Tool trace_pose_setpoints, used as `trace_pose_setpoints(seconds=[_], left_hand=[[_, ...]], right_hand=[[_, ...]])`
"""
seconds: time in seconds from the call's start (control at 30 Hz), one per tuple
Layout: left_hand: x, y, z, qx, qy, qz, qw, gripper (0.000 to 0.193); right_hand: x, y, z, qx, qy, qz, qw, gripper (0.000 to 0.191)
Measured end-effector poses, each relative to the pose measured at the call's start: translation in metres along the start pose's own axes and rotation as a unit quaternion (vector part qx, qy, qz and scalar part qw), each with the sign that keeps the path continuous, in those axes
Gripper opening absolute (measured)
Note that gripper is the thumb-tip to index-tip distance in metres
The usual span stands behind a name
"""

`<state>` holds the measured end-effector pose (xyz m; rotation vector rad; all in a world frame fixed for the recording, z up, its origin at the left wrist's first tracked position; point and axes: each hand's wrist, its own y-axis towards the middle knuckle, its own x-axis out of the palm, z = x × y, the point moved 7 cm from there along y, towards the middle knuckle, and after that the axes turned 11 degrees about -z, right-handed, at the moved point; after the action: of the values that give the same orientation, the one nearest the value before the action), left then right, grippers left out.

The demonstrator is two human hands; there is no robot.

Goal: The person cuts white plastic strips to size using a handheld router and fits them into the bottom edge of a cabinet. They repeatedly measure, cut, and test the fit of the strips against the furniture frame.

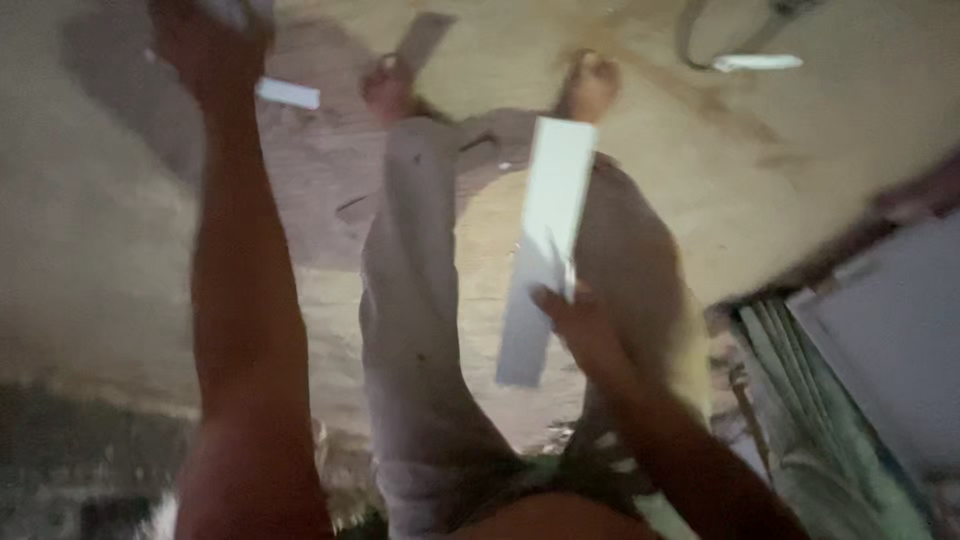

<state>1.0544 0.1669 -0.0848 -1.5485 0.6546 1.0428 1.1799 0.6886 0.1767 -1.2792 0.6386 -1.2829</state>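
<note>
Fingers (560,300) gripping white strip (545,240), pointing away

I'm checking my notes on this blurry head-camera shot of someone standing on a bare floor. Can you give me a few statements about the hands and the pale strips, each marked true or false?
1. The right hand holds a long pale flat strip. True.
2. The left hand is down by the knees. False: it is raised far out, near the top edge of the picture.
3. The person's feet are bare on the floor. True, as far as the blur shows.
4. The strip in the right hand is dark red. False: it is pale, whitish.
5. Another small pale piece lies on the floor at the upper right. True.
</note>
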Motion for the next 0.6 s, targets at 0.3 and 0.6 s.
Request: trace_pose_setpoints(seconds=[0.3,0.6], left_hand=[[-0.14,-0.312,0.118,-0.014,-0.073,-0.026,0.997,0.076],[-0.208,-0.445,0.293,0.201,0.114,0.053,0.972,0.073]], right_hand=[[-0.064,0.044,0.031,-0.243,0.166,0.012,0.956,0.026],[-0.193,-0.103,0.154,-0.381,0.302,0.065,0.871,0.039]])
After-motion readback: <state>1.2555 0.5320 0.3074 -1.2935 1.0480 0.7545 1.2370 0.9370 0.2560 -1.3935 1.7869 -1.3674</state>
